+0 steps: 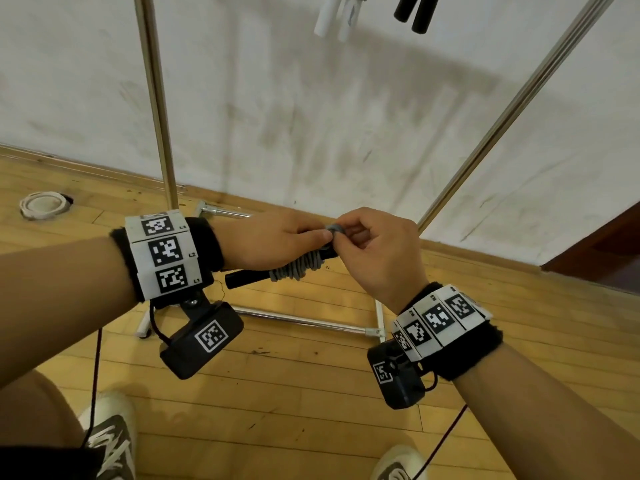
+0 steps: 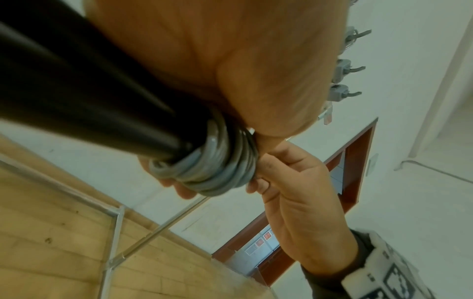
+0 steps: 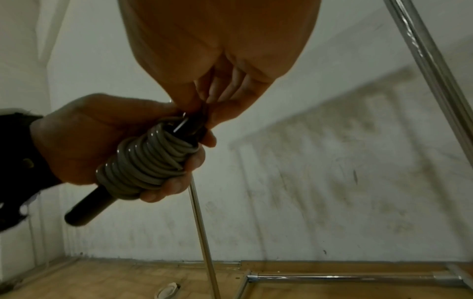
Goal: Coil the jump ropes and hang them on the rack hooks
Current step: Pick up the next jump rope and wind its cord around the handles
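Gripping the wound bundle, the left hand (image 1: 277, 239) is curled round the grey rope coil (image 3: 143, 163) on the black handles (image 1: 247, 278), held in front of the rack upright (image 1: 156, 98) above the wooden floor (image 1: 277, 393). The right hand (image 1: 377, 251) pinches the rope's end loop (image 1: 335, 229) at the top of the coil, apparently tucking it. The risk lies there — if that pinch slips before the end is locked, the springy turns could unwind. A loose tuck could also fail once hung beside the white handles (image 1: 334, 19) and black handles already hanging from the rack — the hooks themselves are out of the head view.
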